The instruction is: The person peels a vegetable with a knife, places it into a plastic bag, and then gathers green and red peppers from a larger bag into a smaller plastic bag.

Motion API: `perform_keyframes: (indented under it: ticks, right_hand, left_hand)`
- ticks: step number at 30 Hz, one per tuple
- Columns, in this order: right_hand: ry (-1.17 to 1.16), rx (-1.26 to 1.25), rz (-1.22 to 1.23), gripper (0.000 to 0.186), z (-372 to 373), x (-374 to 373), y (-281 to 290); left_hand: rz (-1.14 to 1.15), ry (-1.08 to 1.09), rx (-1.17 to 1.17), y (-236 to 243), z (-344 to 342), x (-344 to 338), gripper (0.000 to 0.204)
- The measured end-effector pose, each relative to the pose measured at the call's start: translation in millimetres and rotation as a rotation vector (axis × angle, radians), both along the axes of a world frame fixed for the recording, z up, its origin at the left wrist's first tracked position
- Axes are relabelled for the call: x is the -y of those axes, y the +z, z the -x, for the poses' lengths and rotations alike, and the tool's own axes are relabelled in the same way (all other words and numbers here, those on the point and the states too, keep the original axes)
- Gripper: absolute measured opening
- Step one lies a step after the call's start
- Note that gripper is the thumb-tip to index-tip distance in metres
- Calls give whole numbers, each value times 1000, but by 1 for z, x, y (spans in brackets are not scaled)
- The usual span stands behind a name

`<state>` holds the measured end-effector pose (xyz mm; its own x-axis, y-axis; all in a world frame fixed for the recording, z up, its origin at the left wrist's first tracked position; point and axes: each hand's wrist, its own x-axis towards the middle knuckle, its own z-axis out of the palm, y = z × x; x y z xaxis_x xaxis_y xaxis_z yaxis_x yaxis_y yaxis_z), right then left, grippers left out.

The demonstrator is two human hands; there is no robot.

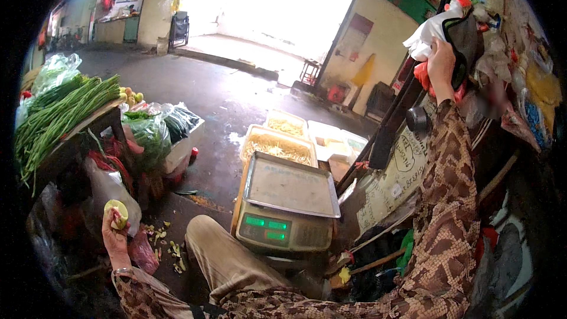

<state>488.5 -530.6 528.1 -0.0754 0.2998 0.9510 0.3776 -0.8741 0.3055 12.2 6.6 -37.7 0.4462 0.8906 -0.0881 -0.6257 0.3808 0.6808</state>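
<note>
At the lower left, my left hand [114, 241] is closed round a pale green cut vegetable [117, 213]; its exact kind is not clear. The rounded pale face points up. My right arm reaches far up to the right, where my right hand [441, 66] grips a white plastic bag [426, 34] in a hanging bunch. Beside it hang a dark grey pouch [463, 41] with a green edge and some red bags [422, 75]. The fingertips of that hand are partly hidden by the white plastic.
A digital scale [287, 201] with a metal tray stands before my knee. Behind it are tubs of pale sprouts [280, 145]. Long green beans [68, 118] and bagged greens [147, 133] lie on the left. Peelings [176, 254] litter the floor. A cluttered wall [384, 192] rises right.
</note>
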Motion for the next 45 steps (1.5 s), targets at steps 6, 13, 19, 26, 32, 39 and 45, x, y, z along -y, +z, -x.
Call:
perform_keyframes:
  ticks: [6,13,19,26,32,39,45]
  right_hand:
    - [-102,-70,40,19,-1,16,-2]
    - [-97,-167,185,27,-29,18,-2]
    - [110,-418,293,35,44,-86,-122]
    - [1122,-1562,374,8,238,-213,-373]
    - [1393,-1889,644,22,314,-230,-472]
    - [1384,-1944,857,26,329,-239,-518]
    - [1344,-1860,1112,29,322,-221,-497]
  left_hand:
    - [3,-21,-13,-1,10,3,25]
    - [-42,0,20,10,6,28,29]
    - [-26,-63,138,44,-16,67,22]
    - [-7,-189,224,20,11,107,34]
    - [45,-138,209,27,22,135,42]
    - [102,-402,365,34,13,176,69]
    - [-29,-619,180,45,-14,205,70]
